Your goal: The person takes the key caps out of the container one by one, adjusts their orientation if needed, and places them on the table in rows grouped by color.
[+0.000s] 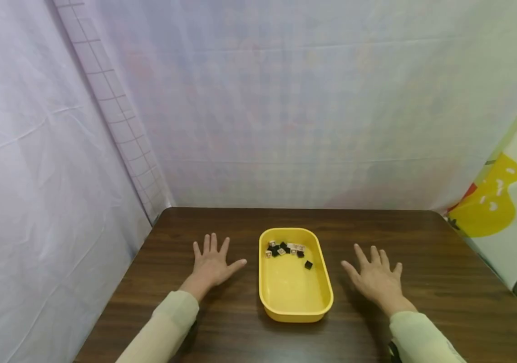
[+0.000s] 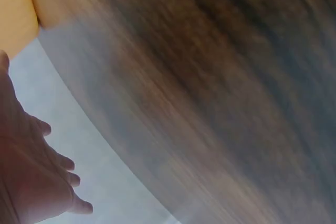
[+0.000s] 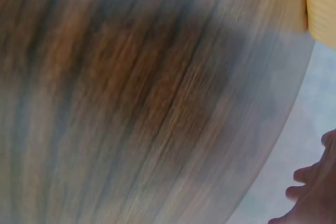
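Observation:
A yellow plastic tray (image 1: 287,297) sits mid-table, with several small black and white square pieces (image 1: 282,249) gathered toward its far end. One black piece (image 1: 308,264) lies a little apart from the others. To the left of the tray, my left hand (image 1: 212,267) has its fingers spread and holds nothing. On the other side, my right hand (image 1: 376,277) is likewise spread and holds nothing. Both hands are apart from the tray. Each wrist view catches part of a hand, the left palm (image 2: 31,177) and the right fingers (image 3: 312,187), beside the tray's wall.
The dark wood-grain table (image 1: 222,333) extends around the tray. White curtain-like sheets (image 1: 294,111) hang behind it and on the left. At the right is a pale cloth with a yellow printed figure (image 1: 490,206).

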Tool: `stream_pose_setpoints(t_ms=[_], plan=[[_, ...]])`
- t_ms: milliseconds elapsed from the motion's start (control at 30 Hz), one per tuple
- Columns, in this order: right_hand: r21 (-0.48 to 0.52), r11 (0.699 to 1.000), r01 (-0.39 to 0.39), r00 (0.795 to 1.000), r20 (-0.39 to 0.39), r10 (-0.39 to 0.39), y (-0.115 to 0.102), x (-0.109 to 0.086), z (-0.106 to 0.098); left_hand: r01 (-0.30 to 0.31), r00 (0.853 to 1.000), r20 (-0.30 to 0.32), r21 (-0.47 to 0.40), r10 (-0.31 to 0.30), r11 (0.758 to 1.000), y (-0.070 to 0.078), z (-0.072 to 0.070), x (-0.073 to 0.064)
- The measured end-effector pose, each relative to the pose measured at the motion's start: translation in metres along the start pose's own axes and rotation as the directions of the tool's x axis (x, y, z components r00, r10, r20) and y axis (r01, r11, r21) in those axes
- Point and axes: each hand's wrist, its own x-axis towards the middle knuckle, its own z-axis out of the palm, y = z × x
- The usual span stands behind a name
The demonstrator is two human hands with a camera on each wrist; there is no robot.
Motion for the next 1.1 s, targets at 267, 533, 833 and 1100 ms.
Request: stream_pose_setpoints(t_ms=[267, 533, 833, 1100], plan=[[0.012, 1.000, 0.016, 0.999, -0.028, -0.016, -0.012, -0.001, -0.001, -0.006, 1.000, -0.007, -0.002, 0.006, 1.000, -0.003, 0.000, -0.001], [0.046, 0.997, 0.064, 0.997, -0.040, -0.062, -0.032, 0.003, -0.001, 0.006, 1.000, -0.005, 0.002, -0.006, 1.000, 0.000, -0.006, 0.000], [0.131, 0.975, 0.177, 0.982, -0.096, -0.165, -0.045, 0.007, -0.002, -0.009, 1.000, -0.027, 0.002, 0.010, 1.000, 0.006, -0.008, 0.003], [0.327, 0.926, 0.188, 0.982, -0.045, -0.183, -0.047, 0.007, -0.003, -0.051, 0.997, -0.058, -0.021, 0.050, 0.998, 0.018, -0.012, 0.007]])
